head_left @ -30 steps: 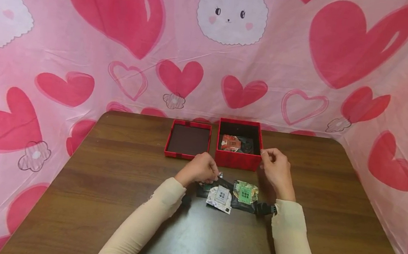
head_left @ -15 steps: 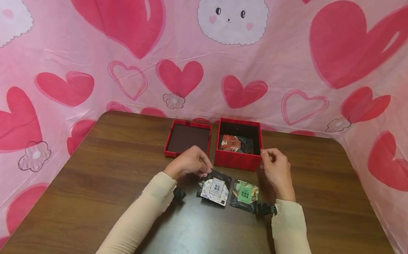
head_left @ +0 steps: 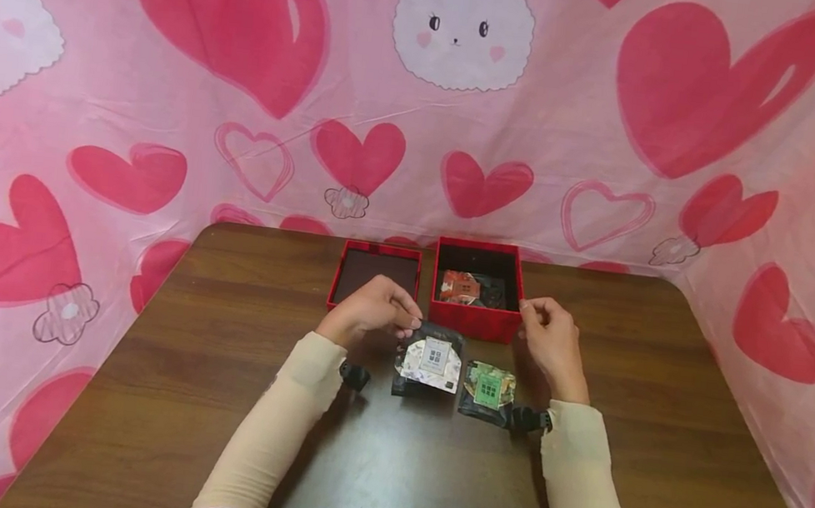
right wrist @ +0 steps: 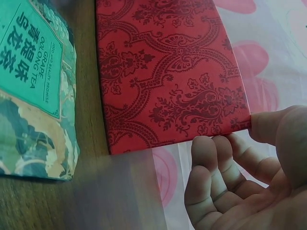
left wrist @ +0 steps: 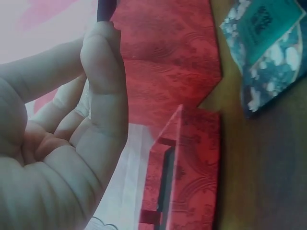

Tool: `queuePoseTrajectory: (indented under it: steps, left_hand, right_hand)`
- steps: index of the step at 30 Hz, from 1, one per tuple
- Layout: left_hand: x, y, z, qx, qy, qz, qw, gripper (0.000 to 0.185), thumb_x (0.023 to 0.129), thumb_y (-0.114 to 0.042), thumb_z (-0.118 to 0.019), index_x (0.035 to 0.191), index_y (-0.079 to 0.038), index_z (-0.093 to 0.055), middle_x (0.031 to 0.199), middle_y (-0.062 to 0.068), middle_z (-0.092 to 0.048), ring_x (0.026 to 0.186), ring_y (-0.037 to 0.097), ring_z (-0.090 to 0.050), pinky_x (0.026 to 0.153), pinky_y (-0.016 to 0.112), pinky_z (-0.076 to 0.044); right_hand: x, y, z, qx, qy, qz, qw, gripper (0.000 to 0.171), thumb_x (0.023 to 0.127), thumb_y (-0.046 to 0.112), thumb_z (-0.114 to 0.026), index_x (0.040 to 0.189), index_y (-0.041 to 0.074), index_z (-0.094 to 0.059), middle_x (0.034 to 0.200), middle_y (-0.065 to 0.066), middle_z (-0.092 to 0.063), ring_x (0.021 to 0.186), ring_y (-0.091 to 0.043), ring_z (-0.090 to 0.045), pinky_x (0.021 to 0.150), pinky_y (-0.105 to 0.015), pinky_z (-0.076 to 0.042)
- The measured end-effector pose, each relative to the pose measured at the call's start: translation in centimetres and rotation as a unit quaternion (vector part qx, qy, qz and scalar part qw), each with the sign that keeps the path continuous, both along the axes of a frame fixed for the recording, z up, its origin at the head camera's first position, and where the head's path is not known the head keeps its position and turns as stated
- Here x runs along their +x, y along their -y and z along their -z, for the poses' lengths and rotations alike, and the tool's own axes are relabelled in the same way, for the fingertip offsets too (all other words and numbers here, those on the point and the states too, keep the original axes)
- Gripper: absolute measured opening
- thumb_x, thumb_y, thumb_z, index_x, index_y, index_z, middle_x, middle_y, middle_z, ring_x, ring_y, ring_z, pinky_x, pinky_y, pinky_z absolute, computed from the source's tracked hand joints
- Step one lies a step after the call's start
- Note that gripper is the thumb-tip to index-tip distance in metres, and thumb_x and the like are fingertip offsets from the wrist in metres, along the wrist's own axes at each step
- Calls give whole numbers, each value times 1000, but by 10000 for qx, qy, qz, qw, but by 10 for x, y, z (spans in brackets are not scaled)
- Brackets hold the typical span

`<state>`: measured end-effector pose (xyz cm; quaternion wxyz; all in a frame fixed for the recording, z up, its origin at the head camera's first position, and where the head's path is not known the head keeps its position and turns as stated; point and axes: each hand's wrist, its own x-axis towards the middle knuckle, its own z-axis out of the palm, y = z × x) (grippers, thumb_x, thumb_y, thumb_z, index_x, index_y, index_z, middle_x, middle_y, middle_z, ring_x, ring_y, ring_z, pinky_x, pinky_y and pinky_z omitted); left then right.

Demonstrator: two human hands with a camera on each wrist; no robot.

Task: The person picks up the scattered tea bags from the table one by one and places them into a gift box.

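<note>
My left hand (head_left: 376, 313) pinches the top corner of a black tea packet (head_left: 433, 361) with a pale floral front and a grey label. The packet is tilted up, in front of the box. In the left wrist view, only a dark edge (left wrist: 106, 9) of it shows at the fingertips. My right hand (head_left: 556, 345) holds the near right corner of the patterned red box (head_left: 473, 323), thumb and fingers at its edge. Inside the open box lies an orange-labelled packet (head_left: 460, 285). A green tea packet (head_left: 488, 391), printed "Grape Oolong Tea", lies on the table near the box.
The red-rimmed box lid (head_left: 359, 269) lies inside-up left of the box, partly behind my left hand. Part of another dark packet (head_left: 403, 387) shows beneath the held one. The wooden table (head_left: 172, 395) meets a pink heart-patterned cloth (head_left: 424, 105) at the back.
My left hand has moved left and away from me, drawing the pale-fronted packet up off the table and tilting it. My right hand has stayed at the box corner.
</note>
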<state>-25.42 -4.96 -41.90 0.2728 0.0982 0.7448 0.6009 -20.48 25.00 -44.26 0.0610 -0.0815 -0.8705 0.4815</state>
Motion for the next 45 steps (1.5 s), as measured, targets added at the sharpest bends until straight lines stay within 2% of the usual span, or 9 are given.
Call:
queuePoseTrajectory:
  steps: [4, 12, 22, 25, 29, 31, 38, 41, 45]
  left_hand:
    - [-4, 1, -8, 125, 64, -29, 9999, 8, 87, 7, -73, 95, 9, -73, 83, 19, -72, 64, 20, -66, 81, 52, -58]
    - [-16, -4, -29, 154, -122, -166, 9997, 12, 87, 1, -77, 97, 6, -75, 87, 19, -72, 67, 22, -68, 74, 43, -60]
    - [-36, -17, -36, 380, -116, -429, 9983, 13, 89, -1, -74, 100, 7, -74, 93, 19, -71, 70, 24, -68, 91, 55, -53]
    - [-43, -22, -42, 367, -98, -474, 9982, 15, 90, -1, -74, 102, 8, -73, 93, 19, -71, 74, 27, -69, 87, 50, -56]
    - [-55, -29, -51, 367, -28, -609, 9975, 18, 90, -1, -74, 105, 9, -73, 95, 18, -69, 76, 28, -69, 75, 36, -60]
    - [-62, -32, -53, 417, 20, -702, 9967, 17, 90, -1, -74, 105, 9, -73, 94, 18, -69, 72, 24, -68, 72, 34, -60]
    - [-75, -45, -52, 678, 131, -1142, 9911, 14, 90, 4, -71, 103, 10, -72, 92, 17, -69, 68, 19, -67, 87, 43, -57]
    - [-77, -51, -51, 826, 149, -1369, 9870, 14, 90, 5, -71, 103, 10, -72, 92, 16, -70, 67, 18, -67, 84, 41, -58]
    - [-77, -56, -50, 1017, 232, -1562, 9822, 15, 90, 9, -69, 104, 13, -70, 88, 15, -69, 64, 18, -67, 73, 33, -60]
  right_hand:
    - [0, -1, -1, -28, 15, -23, 10000, 43, 104, 44, -53, 120, 5, -63, 98, -18, -65, 90, -36, -65, 67, -35, -51]
    - [0, -2, -1, -36, 1, -75, 10000, 42, 104, 42, -54, 119, 5, -64, 98, -19, -65, 89, -36, -66, 67, -35, -51]
    - [-1, 1, 1, -14, -64, -74, 10000, 37, 104, 37, -56, 117, 4, -64, 91, -15, -64, 86, -36, -67, 63, -33, -51]
    - [-1, 0, 1, -53, -3, -60, 10000, 36, 104, 37, -56, 117, 4, -64, 93, -16, -63, 87, -37, -66, 65, -34, -51]
    - [-1, 0, 0, -83, -8, -50, 10000, 37, 104, 37, -56, 118, 4, -64, 95, -17, -65, 89, -39, -66, 67, -34, -52]
    - [-1, 0, -1, -34, -50, -33, 10000, 37, 104, 38, -56, 118, 4, -65, 94, -17, -66, 87, -38, -67, 66, -33, -51]
    - [-1, 0, -2, 64, -66, 27, 10000, 37, 103, 39, -56, 115, 5, -65, 88, -14, -65, 82, -32, -67, 63, -32, -50]
    - [-2, -1, -2, 86, -72, 42, 9999, 38, 103, 39, -56, 115, 5, -65, 88, -15, -66, 82, -33, -67, 63, -32, -50]
    - [-2, 0, -2, 46, -31, 61, 10000, 37, 103, 38, -56, 115, 4, -65, 89, -17, -66, 82, -32, -67, 63, -32, -49]
